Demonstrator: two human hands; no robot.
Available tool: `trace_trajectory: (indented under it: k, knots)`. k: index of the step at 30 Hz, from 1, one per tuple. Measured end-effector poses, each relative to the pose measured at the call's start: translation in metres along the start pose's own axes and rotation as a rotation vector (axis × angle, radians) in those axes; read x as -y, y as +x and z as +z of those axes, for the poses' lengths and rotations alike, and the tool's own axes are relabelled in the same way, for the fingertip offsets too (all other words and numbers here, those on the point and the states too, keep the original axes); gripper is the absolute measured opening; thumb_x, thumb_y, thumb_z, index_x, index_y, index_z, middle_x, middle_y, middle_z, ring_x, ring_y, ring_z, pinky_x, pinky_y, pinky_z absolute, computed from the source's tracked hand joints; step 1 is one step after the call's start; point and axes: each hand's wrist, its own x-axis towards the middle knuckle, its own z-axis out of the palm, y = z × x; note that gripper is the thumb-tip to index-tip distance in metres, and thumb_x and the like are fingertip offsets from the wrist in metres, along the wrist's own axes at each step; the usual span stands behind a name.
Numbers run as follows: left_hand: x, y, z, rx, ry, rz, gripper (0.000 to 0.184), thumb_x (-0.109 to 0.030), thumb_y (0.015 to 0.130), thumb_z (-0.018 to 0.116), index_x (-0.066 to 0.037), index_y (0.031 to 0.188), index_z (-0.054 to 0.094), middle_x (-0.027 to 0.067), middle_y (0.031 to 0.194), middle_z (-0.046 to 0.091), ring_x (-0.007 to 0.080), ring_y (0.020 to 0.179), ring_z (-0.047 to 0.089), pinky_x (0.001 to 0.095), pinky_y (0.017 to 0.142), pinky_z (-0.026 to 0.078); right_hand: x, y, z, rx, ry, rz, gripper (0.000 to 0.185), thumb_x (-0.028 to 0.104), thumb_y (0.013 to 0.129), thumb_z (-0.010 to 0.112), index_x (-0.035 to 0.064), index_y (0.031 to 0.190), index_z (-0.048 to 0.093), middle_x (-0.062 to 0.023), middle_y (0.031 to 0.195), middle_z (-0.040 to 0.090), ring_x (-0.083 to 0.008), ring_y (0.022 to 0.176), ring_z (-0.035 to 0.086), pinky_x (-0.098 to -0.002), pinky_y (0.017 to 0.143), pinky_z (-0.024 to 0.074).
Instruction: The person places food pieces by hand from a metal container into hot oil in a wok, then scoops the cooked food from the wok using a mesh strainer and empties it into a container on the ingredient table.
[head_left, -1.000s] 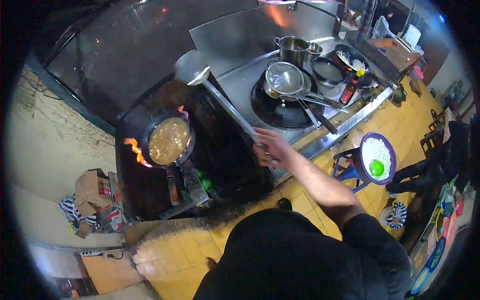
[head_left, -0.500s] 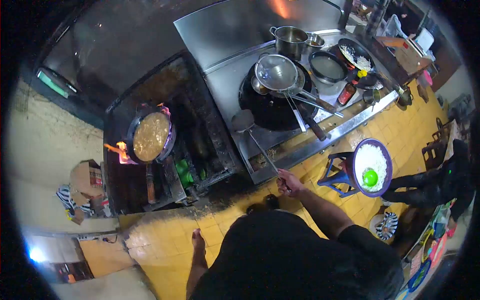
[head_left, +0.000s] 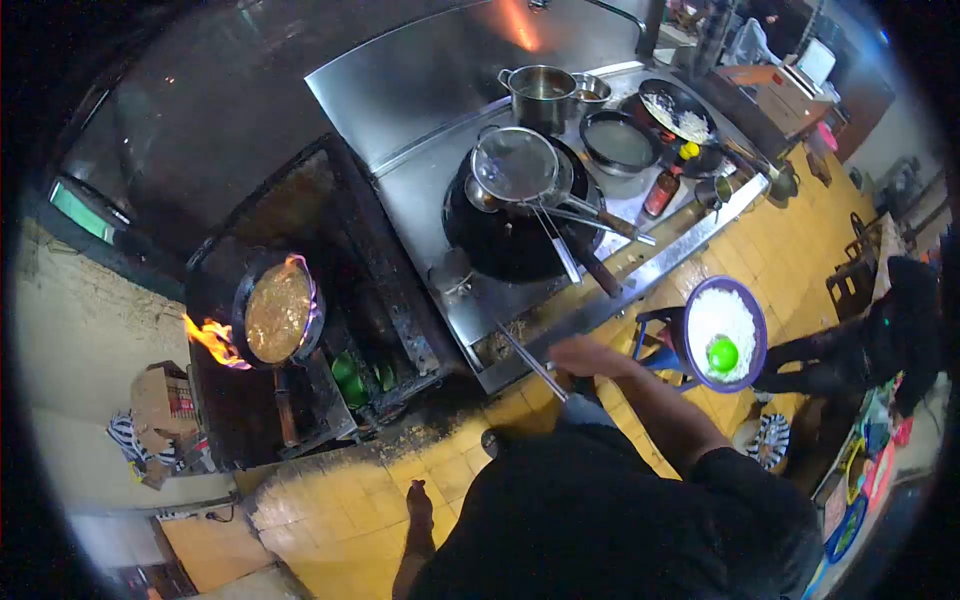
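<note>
A long-handled ladle slants across the front edge of the steel counter, its dark bowl over the surface and its handle end close to my body. Beside that handle is my right hand, smeared by motion; whether its fingers touch the handle is unclear. My left hand hangs low at my side above the floor, fingers loosely extended, nothing visible in it. To the left, a pan of bubbling brown liquid sits on a burner, with orange flames at its edge and its handle pointing toward me.
A strainer lies over a large black wok. Behind stand a steel pot and a sauce bottle. A purple basin of white food with a green bowl rests on a stool. Another person stands at right.
My right hand has shifted upward along the ladle, and more of the handle's end now shows. The view has turned, so the stove and counter appear further left. Flames by the pan have grown.
</note>
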Motion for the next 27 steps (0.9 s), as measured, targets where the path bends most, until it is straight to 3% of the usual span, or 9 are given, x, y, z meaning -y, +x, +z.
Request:
trace_trajectory:
  k: [2, 6, 10, 12, 16, 18, 20, 24, 27]
  knots:
    - [-0.018, -0.019, 0.017, -0.002, -0.118, 0.093, 0.051, -0.048, 0.099, 0.045, -0.004, 0.120, 0.060, 0.0083, 0.115, 0.063, 0.0199, 0.108, 0.055, 0.0351, 0.090, 0.042, 0.007, 0.008, -0.085, -0.045, 0.203, 0.501, 0.020, 0.019, 0.087, 0.059, 0.0025, 0.096, 0.064, -0.0145, 0.074, 0.064, -0.0261, 0.070, 0.064, -0.0383, 0.063, 0.0494]
    - [-0.148, -0.103, 0.103, 0.042, -0.230, 0.266, 0.039, -0.039, 0.099, 0.051, -0.004, 0.114, 0.061, 0.0041, 0.091, 0.068, 0.0137, 0.084, 0.063, 0.0262, 0.071, 0.047, -0.034, 0.031, -0.213, -0.526, -0.010, 0.780, 0.017, 0.014, 0.083, 0.063, 0.0059, 0.098, 0.065, -0.0164, 0.078, 0.067, -0.0321, 0.073, 0.068, -0.0411, 0.062, 0.0535]
    - [-0.268, -0.134, 0.235, 0.270, -0.217, 0.422, 0.040, -0.040, 0.099, 0.052, -0.008, 0.122, 0.059, 0.0070, 0.103, 0.067, 0.0173, 0.094, 0.064, 0.0343, 0.081, 0.049, -0.126, 0.023, -0.252, -0.379, -0.286, 0.812, 0.050, 0.041, 0.083, 0.067, -0.0026, 0.106, 0.061, -0.0220, 0.095, 0.067, -0.0365, 0.088, 0.067, -0.0471, 0.077, 0.0535]
    - [-0.321, -0.140, 0.309, 0.309, -0.194, 0.580, 0.041, -0.038, 0.100, 0.053, -0.007, 0.126, 0.058, 0.0044, 0.101, 0.066, 0.0153, 0.089, 0.063, 0.0316, 0.078, 0.049, -0.131, 0.032, -0.275, 0.037, -0.209, 0.936, 0.068, 0.056, 0.078, 0.066, -0.0046, 0.109, 0.061, -0.0265, 0.105, 0.065, -0.0405, 0.101, 0.064, -0.0490, 0.088, 0.0500]
    - [-0.366, -0.093, 0.411, 0.299, -0.310, 0.556, 0.041, -0.039, 0.099, 0.053, -0.008, 0.125, 0.058, 0.0004, 0.094, 0.064, 0.0121, 0.078, 0.059, 0.0284, 0.071, 0.050, -0.180, 0.028, -0.258, 0.246, 0.003, 0.898, 0.075, 0.060, 0.076, 0.065, -0.0065, 0.111, 0.062, -0.0281, 0.112, 0.064, -0.0408, 0.108, 0.061, -0.0455, 0.092, 0.0486]
    - [-0.407, -0.104, 0.421, 0.512, -0.223, 0.143, 0.036, -0.039, 0.100, 0.052, -0.011, 0.121, 0.059, -0.0009, 0.088, 0.062, 0.0114, 0.074, 0.059, 0.0288, 0.064, 0.050, -0.181, 0.033, -0.261, 0.251, 0.035, 0.863, 0.072, 0.058, 0.076, 0.066, -0.0067, 0.108, 0.063, -0.0282, 0.110, 0.064, -0.0414, 0.107, 0.061, -0.0459, 0.092, 0.0484]
    - [-0.418, -0.092, 0.438, 0.522, -0.233, 0.160, 0.032, -0.038, 0.100, 0.051, -0.012, 0.118, 0.059, -0.0011, 0.086, 0.061, 0.0112, 0.073, 0.060, 0.0289, 0.061, 0.050, -0.187, 0.034, -0.254, 0.119, 0.053, 0.815, 0.047, 0.040, 0.073, 0.073, -0.0048, 0.082, 0.064, -0.0187, 0.080, 0.068, -0.0327, 0.083, 0.068, -0.0417, 0.071, 0.0518]
    - [-0.453, -0.129, 0.452, 0.504, -0.172, 0.214, 0.025, -0.034, 0.100, 0.050, -0.013, 0.111, 0.057, 0.0009, 0.085, 0.059, 0.0129, 0.071, 0.061, 0.0295, 0.055, 0.050, -0.216, 0.037, -0.243, 0.129, 0.809, 0.999, 0.035, 0.022, 0.067, 0.074, -0.0057, 0.085, 0.064, -0.0104, 0.075, 0.064, -0.0252, 0.073, 0.061, -0.0372, 0.066, 0.0493]
    - [-0.468, -0.146, 0.456, 0.518, -0.131, 0.282, 0.021, -0.029, 0.102, 0.047, -0.010, 0.109, 0.053, 0.0029, 0.088, 0.059, 0.0133, 0.066, 0.057, 0.0280, 0.051, 0.047, -0.201, 0.037, -0.252, -0.136, 0.647, 0.942, 0.034, 0.021, 0.066, 0.074, -0.0058, 0.084, 0.064, -0.0110, 0.079, 0.065, -0.0238, 0.076, 0.062, -0.0372, 0.065, 0.0492]
